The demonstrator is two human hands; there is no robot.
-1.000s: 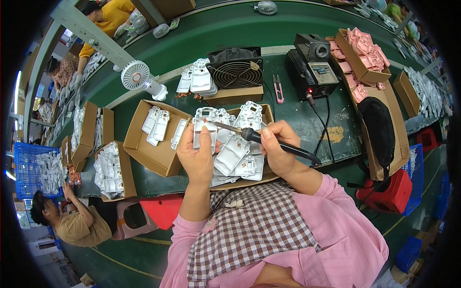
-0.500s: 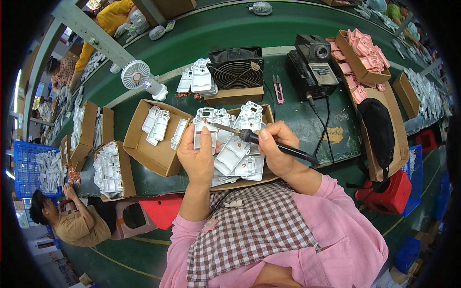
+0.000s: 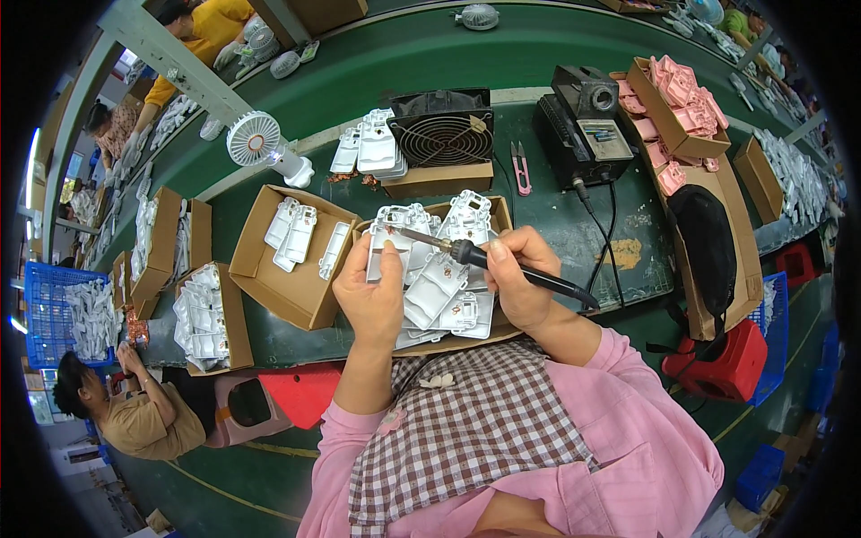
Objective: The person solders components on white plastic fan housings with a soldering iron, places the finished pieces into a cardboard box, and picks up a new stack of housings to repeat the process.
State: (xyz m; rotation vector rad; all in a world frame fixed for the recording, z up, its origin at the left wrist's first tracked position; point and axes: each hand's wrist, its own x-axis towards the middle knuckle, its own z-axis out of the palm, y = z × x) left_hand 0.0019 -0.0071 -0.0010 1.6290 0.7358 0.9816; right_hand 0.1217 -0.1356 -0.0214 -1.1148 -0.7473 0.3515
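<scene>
My left hand [image 3: 369, 291] pinches the edge of a white plastic housing [image 3: 378, 262] between thumb and fingers, above an open carton of similar housings. My right hand [image 3: 525, 273] grips the black handle of a soldering iron [image 3: 471, 255] like a pen. Its metal tip points left and meets or hovers just over small copper-coloured bits near the housing's top; I cannot tell whether it touches. Several loose white housings [image 3: 435, 291] lie beneath both hands, some bearing copper-coloured pieces. My fingers partly hide the held piece.
A carton [image 3: 278, 278] with a few housings stands at left, beside a white handheld fan [image 3: 256, 143]. Behind are a black fume fan [image 3: 441, 134], pink-handled snips [image 3: 520, 169] and the soldering station [image 3: 583, 125]. The iron's cable [image 3: 603, 247] loops at right. Co-workers sit at left.
The held housing has shifted and tilted slightly, and now blends with those behind it. The iron's tip has moved slightly right with it; my right hand barely moves.
</scene>
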